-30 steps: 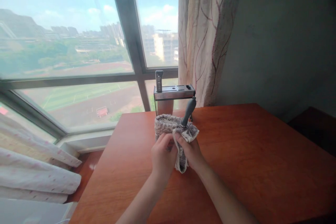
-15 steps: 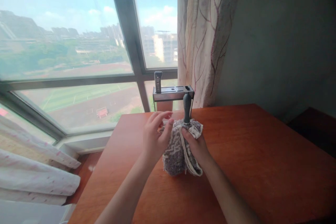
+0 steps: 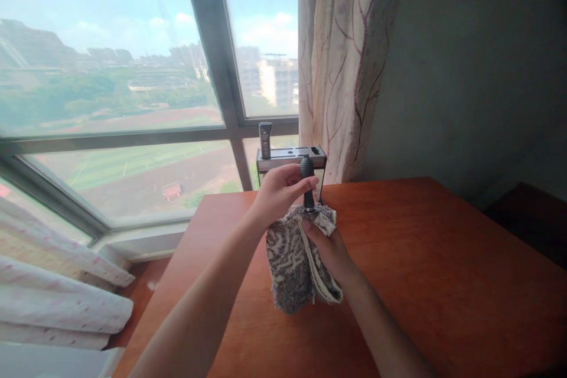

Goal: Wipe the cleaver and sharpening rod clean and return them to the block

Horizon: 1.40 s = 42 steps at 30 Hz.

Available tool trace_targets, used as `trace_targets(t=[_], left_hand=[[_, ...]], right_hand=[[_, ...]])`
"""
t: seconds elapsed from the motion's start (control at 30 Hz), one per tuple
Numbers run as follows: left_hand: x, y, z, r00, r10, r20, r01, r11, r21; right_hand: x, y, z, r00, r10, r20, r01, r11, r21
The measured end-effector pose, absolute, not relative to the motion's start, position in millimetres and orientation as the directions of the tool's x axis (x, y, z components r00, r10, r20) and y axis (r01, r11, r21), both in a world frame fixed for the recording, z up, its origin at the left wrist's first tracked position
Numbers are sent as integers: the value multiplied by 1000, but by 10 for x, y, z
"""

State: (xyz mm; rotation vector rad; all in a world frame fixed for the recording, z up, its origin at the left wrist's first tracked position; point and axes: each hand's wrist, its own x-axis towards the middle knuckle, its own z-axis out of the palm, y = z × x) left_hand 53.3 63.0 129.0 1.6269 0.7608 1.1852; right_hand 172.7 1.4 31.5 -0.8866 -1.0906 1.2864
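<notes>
A dark ribbed handle [image 3: 308,198] with a metal collar stands nearly upright above a folded grey-and-white towel [image 3: 290,266]. Whatever lies below the collar is hidden in the cloth, so I cannot tell the tool's kind. My left hand [image 3: 281,192] is closed on the handle, thumb across its front and fingers behind. Lower down, my right hand [image 3: 330,251] grips the towel from the right side, its thumb just under the collar. Behind them is a knife-block-like stand [image 3: 287,156] with a metal top, and another dark handle [image 3: 264,140] sticks up at its left end.
The brown wooden table [image 3: 398,248] reaches to a wall on the right. A window [image 3: 133,177] fills the left side beyond the table. One patterned curtain [image 3: 345,59] hangs behind the stand; a pale curtain [image 3: 57,289] is at the lower left.
My left hand has moved up and right from beside the towel and closed on the dark handle. My right hand keeps its grip; the towel's left part now hangs more spread out.
</notes>
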Motion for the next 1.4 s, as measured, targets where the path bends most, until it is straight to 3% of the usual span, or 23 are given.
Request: trace_targets(t=[0.37,0.67,0.97,1.2,1.4], left_hand=[[565,1084,1685,171,845,507,78,-525,848],[540,1480,2266,-49,695,718,142,-706,694],[509,1764,2977,-89,507,857,279,-814,510],[453,2147,2972,-128,431,893,293,-844,449],[419,2251,2852,-196,449,872,328,-808,490]], right_hand=[[1796,-32,186,-82,991,108,-145,95,-985],[1874,-136,47,-108,991,77,-131,63,-989],[1917,-162,-35,-119,993,15,-195,-9,-981],[1912,-186,8,-117,993,5,-211,-20,-977],[1911,-195,-29,-122,990,-65,-248,-93,-964]])
